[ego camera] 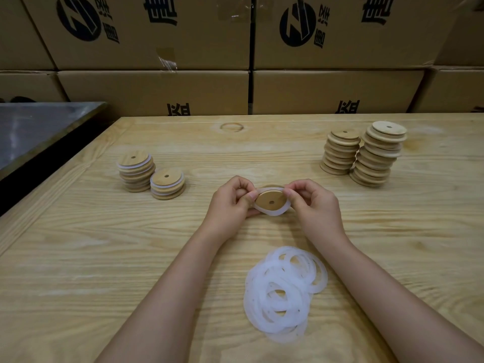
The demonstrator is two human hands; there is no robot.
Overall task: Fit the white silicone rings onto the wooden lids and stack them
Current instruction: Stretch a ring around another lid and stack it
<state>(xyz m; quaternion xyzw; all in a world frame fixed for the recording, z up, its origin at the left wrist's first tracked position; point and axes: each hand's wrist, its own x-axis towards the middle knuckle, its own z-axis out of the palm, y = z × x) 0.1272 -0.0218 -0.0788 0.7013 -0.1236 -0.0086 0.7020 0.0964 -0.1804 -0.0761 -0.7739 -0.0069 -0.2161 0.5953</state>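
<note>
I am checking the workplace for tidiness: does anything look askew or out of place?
Yes. The taller stack of bare lids at far right is staggered, its upper lids shifted sideways, so it might topple.

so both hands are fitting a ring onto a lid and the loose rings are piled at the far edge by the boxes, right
Not quite: the head view shows the pile of loose rings near the person, between the forearms. The left hand and right hand are fitting a ring onto a lid.

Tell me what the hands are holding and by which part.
One round wooden lid with a white silicone ring partly round it. The left hand pinches them at the left edge; the right hand at the upper right edge.
</note>
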